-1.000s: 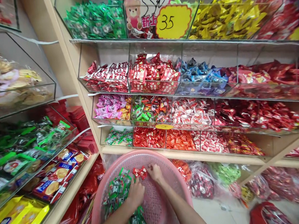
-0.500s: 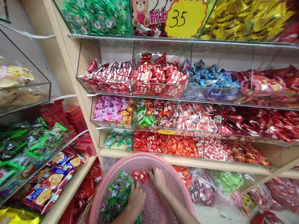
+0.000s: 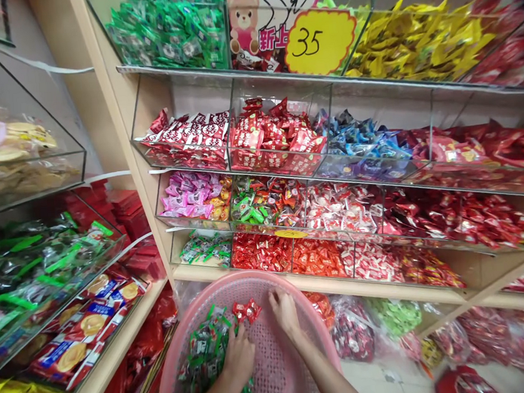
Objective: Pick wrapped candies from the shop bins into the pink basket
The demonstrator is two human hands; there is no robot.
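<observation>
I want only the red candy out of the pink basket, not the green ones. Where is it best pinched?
Probably pinch the red candy at its narrow middle, between the flared wrapper ends, from above and the right: bare basket mesh lies there, green candies crowd its left. The right hand is nearest.

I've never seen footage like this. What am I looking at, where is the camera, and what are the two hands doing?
No machine: a person wears one camera on the head, looking forward and down into a pink basket. The left hand rests there on a heap of green-wrapped sweets; whether it grips any is unclear. The right hand lies open beside red sweets, holding nothing. Behind stand clear shelf bins of wrapped sweets and a yellow sign reading 35.
</observation>
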